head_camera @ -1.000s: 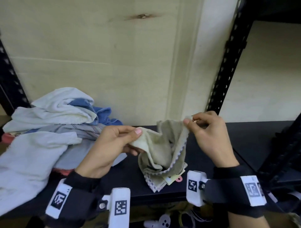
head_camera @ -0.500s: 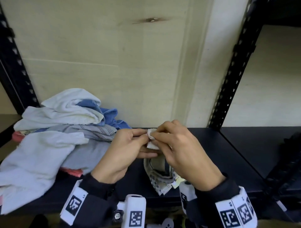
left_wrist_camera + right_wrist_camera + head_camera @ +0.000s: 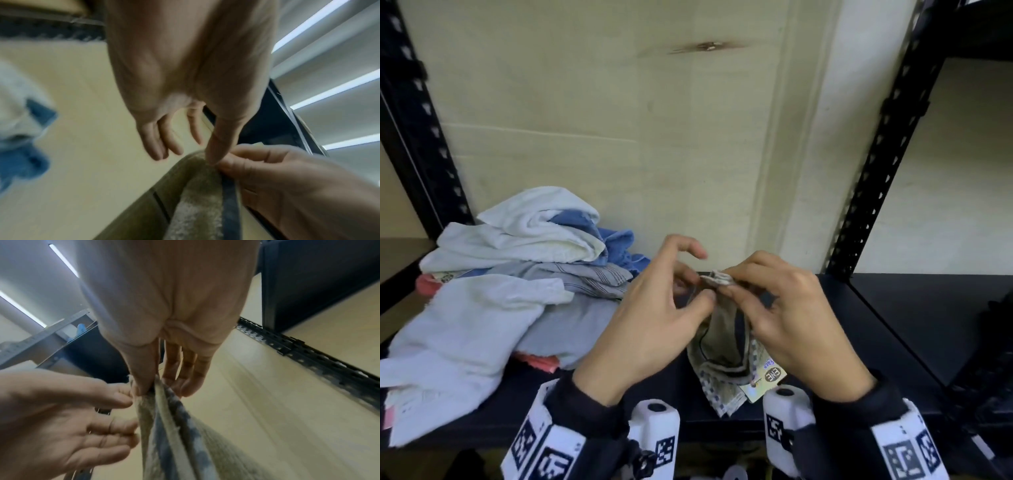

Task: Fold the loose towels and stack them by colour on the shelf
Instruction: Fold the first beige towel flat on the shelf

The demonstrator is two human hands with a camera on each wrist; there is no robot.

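- Wrist bands (image 3: 541, 445), nearest the viewer: dark cuffs with white blocks printed in black square codes, one on each forearm at the lower edge of the head view.
- Left hand (image 3: 650, 329): raised over the shelf front, thumb tip against the upper edge of the beige towel (image 3: 722, 346); the other fingers are spread and loosely curved, free of the cloth. Its grip is apart, with only the thumb touching.
- Right hand (image 3: 791, 318): thumb and forefinger are clamped on the gathered top corners of the beige towel, as the right wrist view shows; the remaining fingers lie straight behind the cloth.
- Beige towel: hangs from that pinch in several layers, between the two hands. Its lower end, with a patterned border, reaches the front edge of the shelf (image 3: 893, 325). A dark stripe runs along one layer.
- Paper tag (image 3: 767, 380): fixed near the towel's lower end, just beside the right wrist.
- Shelf: a dark board in a black perforated metal frame.
- Pile of loose towels (image 3: 493, 291): heaped on the left part of the shelf, well apart from the beige towel; white, grey striped, blue and pink cloths lie jumbled, the white ones on top and spilling over the front edge.
- Back panel (image 3: 602, 137), farthest: pale wood with a dark knot near the top.
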